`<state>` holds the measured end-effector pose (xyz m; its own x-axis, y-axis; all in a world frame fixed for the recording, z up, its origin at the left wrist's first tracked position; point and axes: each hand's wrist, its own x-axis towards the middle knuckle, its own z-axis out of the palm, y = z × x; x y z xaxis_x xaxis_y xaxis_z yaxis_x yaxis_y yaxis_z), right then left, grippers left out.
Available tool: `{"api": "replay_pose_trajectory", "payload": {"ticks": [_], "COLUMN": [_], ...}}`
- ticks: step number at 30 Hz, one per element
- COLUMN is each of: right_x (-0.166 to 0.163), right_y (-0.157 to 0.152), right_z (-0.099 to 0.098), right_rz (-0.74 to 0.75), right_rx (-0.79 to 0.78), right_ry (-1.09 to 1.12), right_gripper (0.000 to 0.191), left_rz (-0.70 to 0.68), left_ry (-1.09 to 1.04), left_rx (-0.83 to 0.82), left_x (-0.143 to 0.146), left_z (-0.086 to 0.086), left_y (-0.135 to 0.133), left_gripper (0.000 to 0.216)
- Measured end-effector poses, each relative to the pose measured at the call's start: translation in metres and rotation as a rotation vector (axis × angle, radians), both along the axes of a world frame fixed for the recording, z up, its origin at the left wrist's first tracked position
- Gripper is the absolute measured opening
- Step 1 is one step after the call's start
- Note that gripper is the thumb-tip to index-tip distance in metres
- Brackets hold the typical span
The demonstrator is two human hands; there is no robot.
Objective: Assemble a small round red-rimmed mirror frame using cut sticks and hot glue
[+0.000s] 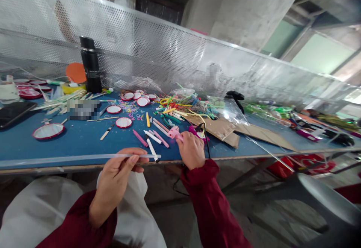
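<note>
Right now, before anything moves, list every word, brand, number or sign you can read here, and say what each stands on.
No text can be read.
Black bottle: a light line of lettering, too small and blurred to read.
Pink tool in the right hand: no lettering visible.
Translucent stick in the left hand: none visible.

Over my feed, strip [76, 158] looks translucent plastic, smooth, faintly shiny. Pink tool [174, 132]: plastic, glossy. Markers [153, 137]: smooth plastic. Counter [81, 142]: blue top, smooth, mostly matt; front edge [76, 168] looks like raw wood. Stick [106, 132]: wood, matt. Cardboard [221, 127]: brown, dull. Bag [229, 108]: clear plastic film, crinkled, glossy; I get glare off it. Bottle [91, 65]: black, satin; metal or plastic, I can't tell. Mesh [169, 48]: perforated metal, silvery. Pillar [248, 11]: rough concrete. Sleeves [210, 203]: matt cloth. Stool [329, 199]: smooth plastic.
</note>
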<state>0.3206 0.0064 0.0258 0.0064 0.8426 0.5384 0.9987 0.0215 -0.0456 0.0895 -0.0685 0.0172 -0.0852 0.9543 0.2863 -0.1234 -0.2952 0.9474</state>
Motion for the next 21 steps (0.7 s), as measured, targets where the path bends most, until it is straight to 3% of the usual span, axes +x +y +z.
{"api": "replay_pose_trajectory", "payload": {"ticks": [7,11,16,21], "right_x": [-0.012,-0.024,-0.032,-0.038], "right_y": [-0.038,-0.049,-0.050,-0.051], "right_z": [0.019,0.020,0.019,0.019], "right_rz": [0.343,0.355,0.349,0.351], "right_rx": [0.010,-0.011,-0.019,-0.006], "right_ry": [0.388,0.467,0.488,0.477], "right_gripper": [0.020,0.018,0.018,0.016], "left_rz": [0.139,0.149,0.295,0.375], "left_ry": [-0.106,0.010,0.291,0.391], "left_rx": [0.192,0.327,0.491,0.555], "left_x": [0.020,0.024,0.019,0.013], "left_z": [0.017,0.016,0.011,0.007], "left_y": [0.010,0.010,0.012,0.013], "left_gripper": [0.012,0.006,0.010,0.011]}}
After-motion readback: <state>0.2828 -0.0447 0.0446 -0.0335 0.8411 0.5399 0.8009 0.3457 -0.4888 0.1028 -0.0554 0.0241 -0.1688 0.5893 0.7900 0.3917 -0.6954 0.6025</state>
